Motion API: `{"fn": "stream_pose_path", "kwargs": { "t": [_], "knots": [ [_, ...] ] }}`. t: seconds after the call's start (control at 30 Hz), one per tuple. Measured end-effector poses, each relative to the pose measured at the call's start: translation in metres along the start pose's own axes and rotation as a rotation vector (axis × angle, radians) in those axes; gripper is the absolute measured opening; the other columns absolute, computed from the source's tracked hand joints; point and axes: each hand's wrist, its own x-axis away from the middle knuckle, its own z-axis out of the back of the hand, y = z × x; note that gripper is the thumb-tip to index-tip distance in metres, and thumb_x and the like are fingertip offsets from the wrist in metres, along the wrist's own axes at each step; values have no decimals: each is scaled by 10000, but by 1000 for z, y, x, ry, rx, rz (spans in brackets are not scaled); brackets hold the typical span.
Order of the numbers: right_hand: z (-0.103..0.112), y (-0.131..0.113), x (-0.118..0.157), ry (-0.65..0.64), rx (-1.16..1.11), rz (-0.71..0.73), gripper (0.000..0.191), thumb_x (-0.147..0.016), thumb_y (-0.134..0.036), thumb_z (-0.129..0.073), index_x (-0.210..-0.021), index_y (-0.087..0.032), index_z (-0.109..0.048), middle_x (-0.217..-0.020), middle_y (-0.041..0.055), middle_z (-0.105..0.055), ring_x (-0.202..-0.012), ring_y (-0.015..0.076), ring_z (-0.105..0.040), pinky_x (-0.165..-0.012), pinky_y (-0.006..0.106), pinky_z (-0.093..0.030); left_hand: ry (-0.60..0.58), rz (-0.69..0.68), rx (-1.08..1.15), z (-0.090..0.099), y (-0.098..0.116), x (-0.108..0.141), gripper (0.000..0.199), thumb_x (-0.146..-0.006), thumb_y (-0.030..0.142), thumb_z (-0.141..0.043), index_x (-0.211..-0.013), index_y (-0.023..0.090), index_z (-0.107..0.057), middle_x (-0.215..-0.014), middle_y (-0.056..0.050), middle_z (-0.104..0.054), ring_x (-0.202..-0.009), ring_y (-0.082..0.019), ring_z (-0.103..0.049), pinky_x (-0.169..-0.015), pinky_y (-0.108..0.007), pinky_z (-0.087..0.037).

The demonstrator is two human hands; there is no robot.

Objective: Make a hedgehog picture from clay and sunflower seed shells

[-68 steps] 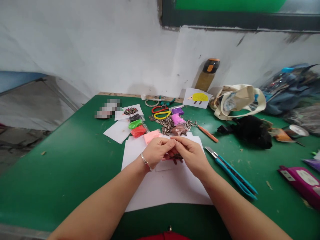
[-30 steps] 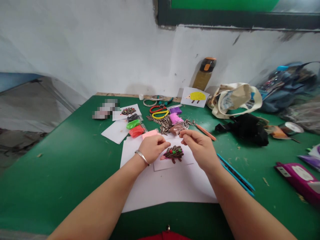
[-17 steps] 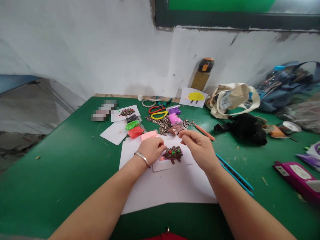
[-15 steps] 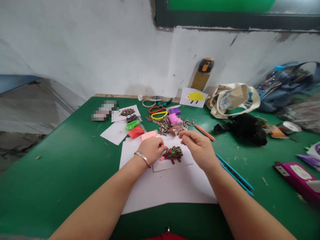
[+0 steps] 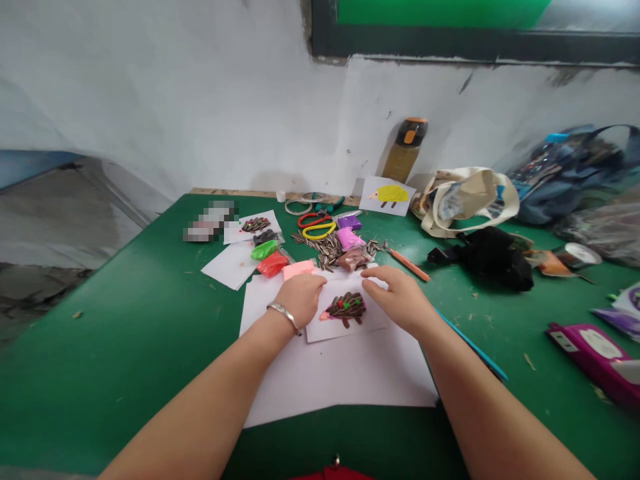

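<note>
A small white card (image 5: 327, 332) lies on larger white paper, bearing a hedgehog figure (image 5: 353, 305). Its body is covered in dark seeds, with red and green dots, a pink snout and brown legs. My left hand (image 5: 300, 298), with a silver bangle on the wrist, is over the card's left side. Its fingers reach forward, and the thumb is mostly hidden. On the right, my right hand (image 5: 397, 297) is open, with thumb and forefinger apart, close to the card's upper right. Nothing shows between its fingers. Whether either hand touches the card I cannot tell.
Beyond the card lie sunflower seeds (image 5: 327, 250) and packets of coloured clay, including red (image 5: 273, 264) and brown (image 5: 354, 259). Scissors with yellow handles (image 5: 319, 231) and an orange-handled tool (image 5: 409, 265) lie near them. A bottle (image 5: 406, 150) leans on the wall; bags crowd the right.
My right thumb and forefinger have parted from a pinch. My left fingertips have lifted off the hedgehog figure and moved slightly away, leaving more of the figure visible.
</note>
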Motion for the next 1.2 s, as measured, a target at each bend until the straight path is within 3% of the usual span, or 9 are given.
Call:
{"fn": "stream_pose_path", "kwargs": {
  "t": [0.13, 0.4, 0.6, 0.73, 0.9, 1.2],
  "knots": [
    [-2, 1, -2, -62, 172, 73, 270, -836, -267, -495, -1008, -194, -689, -1064, 82, -675, -1013, 247, -578, -881, 349, -406, 10, 1, -16, 1, 1, 1, 276, -897, 160, -411, -973, 180, -676, -966, -75, -706, -955, -224, -625, -825, -327, -457],
    [-2, 3, -4, -189, 364, 163, 216, -845, -233, -484, -780, -199, -688, -844, 75, -674, -850, 210, -580, -746, 281, -389, 27, -57, -37, -1, 0, 2, 249, -887, 137, -417, -973, 173, -648, -961, -79, -699, -933, -217, -621, -803, -319, -446],
    [-1, 2, -2, -181, 364, 170, 212, -852, -244, -485, -817, -207, -691, -844, 71, -673, -838, 209, -581, -723, 279, -383, 17, -118, -70, 4, 3, 3, 183, -889, 219, -462, -839, 173, -632, -850, -60, -686, -847, -203, -611, -758, -302, -437],
    [0, 0, -1, -182, 352, 166, 210, -848, -245, -490, -834, -210, -697, -830, 68, -671, -835, 212, -580, -720, 280, -384, -15, -148, -73, 7, -3, 4, 191, -894, 231, -464, -897, 170, -645, -886, -69, -691, -875, -211, -613, -774, -313, -442],
    [1, 0, -1, -189, 348, 158, 216, -848, -237, -484, -807, -210, -694, -835, 73, -669, -833, 213, -577, -712, 281, -384, -14, -124, -79, 17, -12, 10, 275, -866, 121, -428, -992, 185, -663, -1016, -70, -690, -971, -220, -609, -840, -332, -442],
    [0, 2, -2, -183, 366, 174, 202, -842, -235, -497, -808, -214, -695, -832, 69, -670, -825, 211, -580, -714, 282, -385, -146, -291, -147, 17, -4, 17, 341, -829, 78, -439, -1068, 194, -652, -883, -83, -650, -883, -217, -578, -775, -325, -445]
  ]
}}
